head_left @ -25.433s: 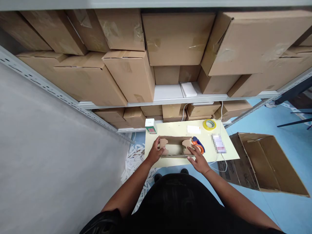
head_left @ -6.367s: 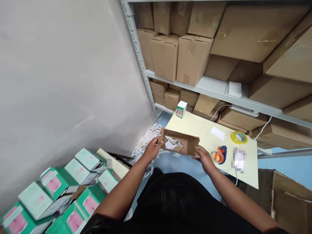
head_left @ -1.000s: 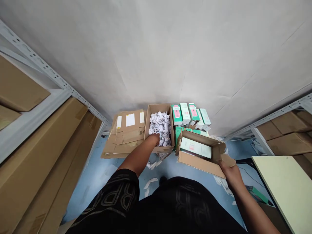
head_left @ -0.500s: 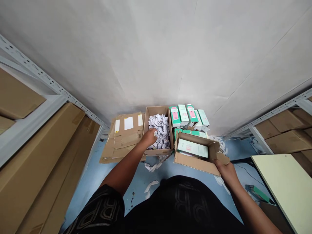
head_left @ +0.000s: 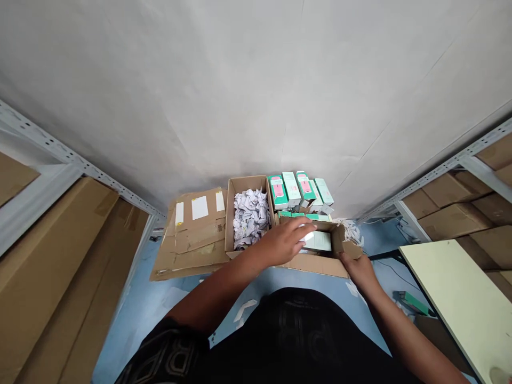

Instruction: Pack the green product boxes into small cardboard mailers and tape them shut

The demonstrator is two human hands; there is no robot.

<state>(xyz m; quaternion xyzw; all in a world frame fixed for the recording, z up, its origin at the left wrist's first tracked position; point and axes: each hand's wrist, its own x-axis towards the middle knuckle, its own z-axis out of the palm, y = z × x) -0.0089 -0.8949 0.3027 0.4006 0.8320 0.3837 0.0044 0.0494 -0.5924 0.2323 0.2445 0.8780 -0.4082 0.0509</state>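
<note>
My right hand [head_left: 359, 268] grips the right end of a small open cardboard box [head_left: 320, 262], held in the air in front of me. A pale green carton [head_left: 320, 241] lies flat inside it. My left hand [head_left: 287, 239] reaches over the box's left side, fingers curled round a bit of white crumpled paper just above the carton. Left of it on the floor stands an open box of crumpled white paper [head_left: 248, 217].
Several green-and-pink cartons [head_left: 298, 188] stand against the grey wall. Flattened cardboard [head_left: 192, 232] lies to the left. Metal shelving with brown boxes [head_left: 48, 250] flanks both sides. A pale yellow table [head_left: 464, 298] is at the right. Paper scraps litter the blue floor.
My left hand has left the box of crumpled paper and moved right, over the small box. The small box has come slightly closer to me.
</note>
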